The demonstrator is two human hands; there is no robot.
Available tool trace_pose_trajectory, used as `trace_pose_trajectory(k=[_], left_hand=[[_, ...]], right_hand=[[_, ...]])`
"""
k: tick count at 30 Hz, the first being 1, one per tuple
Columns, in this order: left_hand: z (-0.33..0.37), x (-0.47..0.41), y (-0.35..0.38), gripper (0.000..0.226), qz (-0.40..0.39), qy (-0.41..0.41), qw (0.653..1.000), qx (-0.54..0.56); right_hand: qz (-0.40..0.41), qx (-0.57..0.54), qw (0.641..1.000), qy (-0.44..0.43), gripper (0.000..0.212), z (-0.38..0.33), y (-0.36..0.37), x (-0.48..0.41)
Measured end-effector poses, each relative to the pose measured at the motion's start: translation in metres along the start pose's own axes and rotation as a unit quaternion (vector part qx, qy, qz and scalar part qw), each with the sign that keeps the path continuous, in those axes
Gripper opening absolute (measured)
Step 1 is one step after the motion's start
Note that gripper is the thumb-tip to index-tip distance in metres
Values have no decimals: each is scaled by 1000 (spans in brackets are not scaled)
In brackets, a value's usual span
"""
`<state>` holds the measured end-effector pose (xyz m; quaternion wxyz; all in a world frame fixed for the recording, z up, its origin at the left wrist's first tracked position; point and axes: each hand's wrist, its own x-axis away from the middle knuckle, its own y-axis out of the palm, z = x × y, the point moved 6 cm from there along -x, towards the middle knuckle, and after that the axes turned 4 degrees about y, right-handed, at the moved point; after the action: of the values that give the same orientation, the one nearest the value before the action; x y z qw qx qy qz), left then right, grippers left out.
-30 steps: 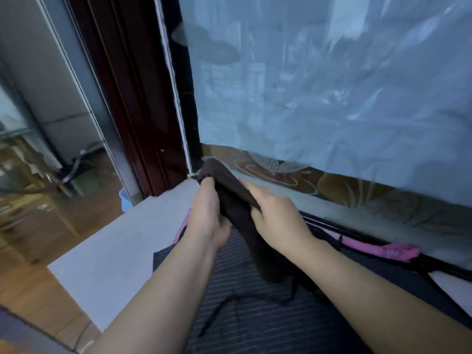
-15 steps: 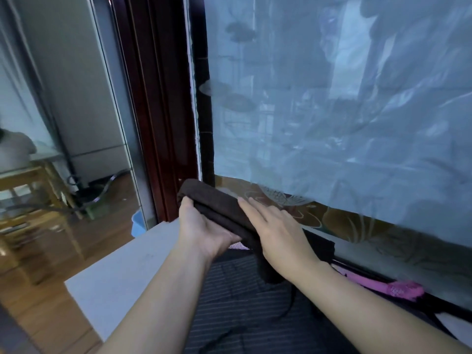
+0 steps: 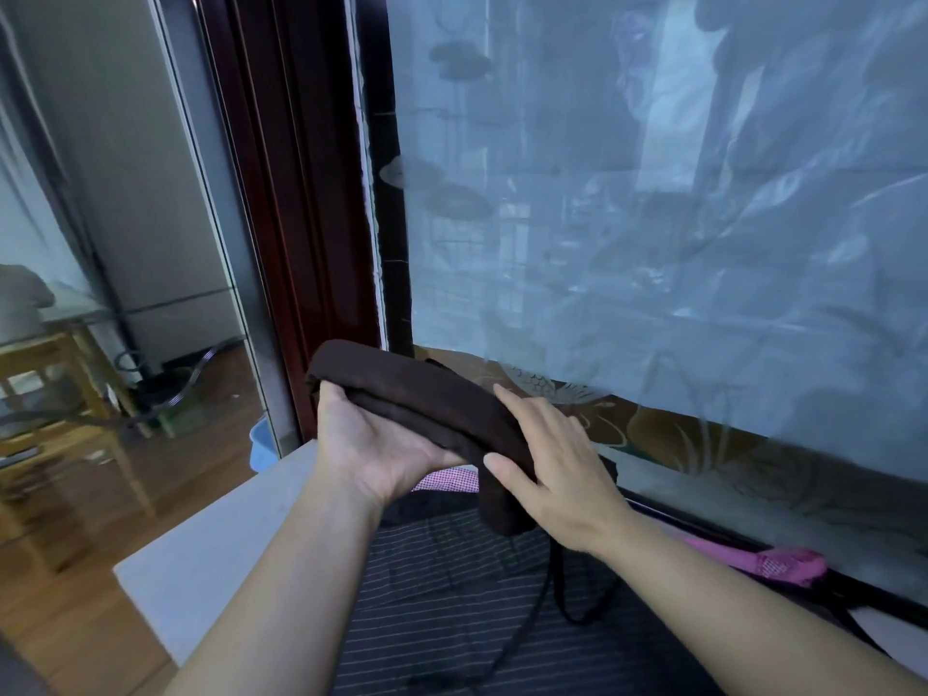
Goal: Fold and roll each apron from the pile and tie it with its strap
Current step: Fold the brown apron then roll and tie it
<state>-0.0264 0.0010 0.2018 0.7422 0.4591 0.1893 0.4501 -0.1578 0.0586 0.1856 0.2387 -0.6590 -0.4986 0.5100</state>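
At the far left of the frame, behind a glass panel, stands wooden furniture point(image 3: 75, 389). A blue bin point(image 3: 261, 444) sits low beside the dark red door frame point(image 3: 286, 218). Neither has any part in my work. The white table point(image 3: 216, 540) runs in from the lower left. A dark striped apron point(image 3: 442, 600) lies spread flat on it, waiting its turn, I judge, and a strip of pink checked cloth point(image 3: 447, 480) shows at its far edge.

Just left of centre, my left hand point(image 3: 381, 444) is turned palm up under the brown apron point(image 3: 417, 389). The palm cups the apron's left end and the fingers curl out of sight behind the cloth. I hold the folded bundle lifted above the table, mid-frame, so the layers do not slide apart and the loose end can hang.

My right hand point(image 3: 557, 469) lies over the right part of the bundle. Its fingers reach across the top and the thumb presses the near face, clamping the cloth where it bends downward. I judge this grip stops the roll from springing open before it is tied.

Below that hand, thin black straps point(image 3: 577, 595) dangle in a loop onto the striped cloth, free for tying. At the lower right a bright pink strap point(image 3: 768, 560) lies along the sill. The window film point(image 3: 653, 218) fills the upper right, patterned with lily pads and fish. I can read no brand, label or lettering anywhere.
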Motion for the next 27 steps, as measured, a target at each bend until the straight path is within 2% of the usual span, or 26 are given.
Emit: trace_pose_trajectory(k=[1, 3, 4, 5, 8, 9, 13, 16, 19, 22, 25, 27], left_hand=[[-2, -1, 0, 93, -13, -8, 1000, -2], [-3, 0, 1, 94, -40, -20, 999, -11], [-3, 1, 3, 94, -54, -25, 998, -16], [-3, 1, 4, 93, -68, -30, 997, -19], [-3, 6, 10, 91, -101, -45, 993, -35], [-3, 8, 12, 92, -111, -49, 992, -45], [-3, 12, 18, 91, -168, -74, 980, -79], [4, 12, 18, 93, -163, -72, 980, -92], [14, 10, 20, 91, -137, -35, 984, -111], [25, 4, 18, 93, -95, -3, 989, -110], [36, -8, 5, 79, -10, 30, 994, -103], [39, -14, -6, 67, 55, 47, 993, -94]], right_hand=[[-54, -94, 993, 41, 66, 2, 1, -1], [-150, -300, 935, 115, 57, 3, 1, -5], [-179, -354, 907, 139, 46, 7, 1, -8], [-209, -375, 890, 155, 41, 9, -1, -10], [-289, -383, 865, 145, 71, 12, -8, -17], [-305, -377, 863, 142, 73, 13, -9, -19], [-334, -350, 865, 135, 54, 10, -15, -21], [-346, -318, 871, 143, 52, 8, -18, -18], [-325, -349, 867, 143, 44, 5, -15, -14], [-275, -370, 876, 139, 59, 0, -15, -11], [-225, -323, 903, 174, 106, 6, -15, -12], [-220, -291, 900, 239, 117, 12, -13, -9]])
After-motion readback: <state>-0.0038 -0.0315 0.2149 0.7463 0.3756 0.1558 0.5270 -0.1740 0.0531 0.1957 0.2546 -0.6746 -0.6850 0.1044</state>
